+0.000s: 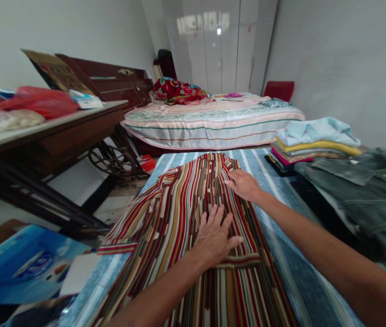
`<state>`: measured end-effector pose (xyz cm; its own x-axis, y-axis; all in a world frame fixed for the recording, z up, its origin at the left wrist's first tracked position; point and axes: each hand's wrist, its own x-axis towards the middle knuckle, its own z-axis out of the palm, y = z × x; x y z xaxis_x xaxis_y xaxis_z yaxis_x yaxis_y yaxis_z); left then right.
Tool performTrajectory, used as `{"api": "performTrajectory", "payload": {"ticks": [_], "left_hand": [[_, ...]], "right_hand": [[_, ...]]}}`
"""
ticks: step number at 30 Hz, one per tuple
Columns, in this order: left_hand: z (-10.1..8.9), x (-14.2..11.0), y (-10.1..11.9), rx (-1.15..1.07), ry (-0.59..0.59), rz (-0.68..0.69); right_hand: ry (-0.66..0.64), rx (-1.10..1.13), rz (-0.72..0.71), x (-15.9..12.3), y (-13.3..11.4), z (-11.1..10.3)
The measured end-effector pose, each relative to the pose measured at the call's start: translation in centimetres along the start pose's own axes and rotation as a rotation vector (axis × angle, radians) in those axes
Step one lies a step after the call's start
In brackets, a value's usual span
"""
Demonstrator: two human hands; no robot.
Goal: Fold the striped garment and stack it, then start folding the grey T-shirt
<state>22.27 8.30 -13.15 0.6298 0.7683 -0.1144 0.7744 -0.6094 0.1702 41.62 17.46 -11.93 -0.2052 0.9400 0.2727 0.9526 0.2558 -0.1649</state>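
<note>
A long striped garment [179,213] in red, brown, tan and white lies spread out on a blue striped cloth [264,177]. Its collar is at the far end, and its lower part runs out of view near me. One sleeve reaches out to the left; the other is folded inward over the front. My left hand [215,236] rests with fingers spread on the middle of the garment, beside the folded sleeve. Near the right shoulder, my right hand [243,184] touches the fabric, its fingers stretched out. Neither hand grasps anything.
Folded clothes [315,143] are stacked at the right, with dark grey garments [359,190] in front. A sewing machine table [87,120] holding red plastic bags [39,102] stands left, above a blue box [26,263]. A bed [209,122] lies beyond.
</note>
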Motion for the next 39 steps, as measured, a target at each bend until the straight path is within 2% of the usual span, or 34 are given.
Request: {"api": "performTrajectory", "payload": {"ticks": [3, 5, 9, 12, 16, 19, 22, 25, 31, 39], "left_hand": [[-0.2, -2.0, 1.7, -0.009, -0.080, 0.007], [0.2, -3.2, 2.4, 0.000, -0.088, -0.016], [1.8, -4.3, 2.4, 0.020, -0.039, -0.056], [2.7, -4.4, 2.1, 0.033, 0.011, -0.042], [2.3, -5.0, 2.1, 0.042, 0.081, -0.022], [1.9, -6.0, 2.2, 0.078, 0.123, -0.100], [2.3, -7.1, 2.2, 0.106, 0.105, -0.196], [3.3, -7.8, 1.9, 0.121, 0.067, -0.206], [4.6, -7.8, 1.5, 0.154, 0.100, -0.203], [4.1, -8.1, 1.6, 0.104, 0.088, -0.199]], "right_hand": [[-0.028, 0.028, -0.056, -4.4, -1.4, -1.3], [-0.034, 0.060, -0.108, -7.3, -2.6, -1.6], [-0.008, 0.118, -0.173, -12.1, -4.6, -0.8], [-0.065, 0.119, -0.150, -14.0, -5.4, 0.4], [-0.086, 0.112, -0.120, -15.3, -5.8, 1.0], [-0.068, 0.107, -0.085, -16.5, -6.4, 0.8], [-0.103, 0.100, -0.069, -18.0, -7.0, 1.2], [-0.168, 0.094, -0.071, -19.1, -7.1, 2.1], [-0.197, 0.099, -0.074, -19.3, -6.7, 2.9], [-0.197, 0.110, -0.070, -19.4, -7.0, 2.9]]}}
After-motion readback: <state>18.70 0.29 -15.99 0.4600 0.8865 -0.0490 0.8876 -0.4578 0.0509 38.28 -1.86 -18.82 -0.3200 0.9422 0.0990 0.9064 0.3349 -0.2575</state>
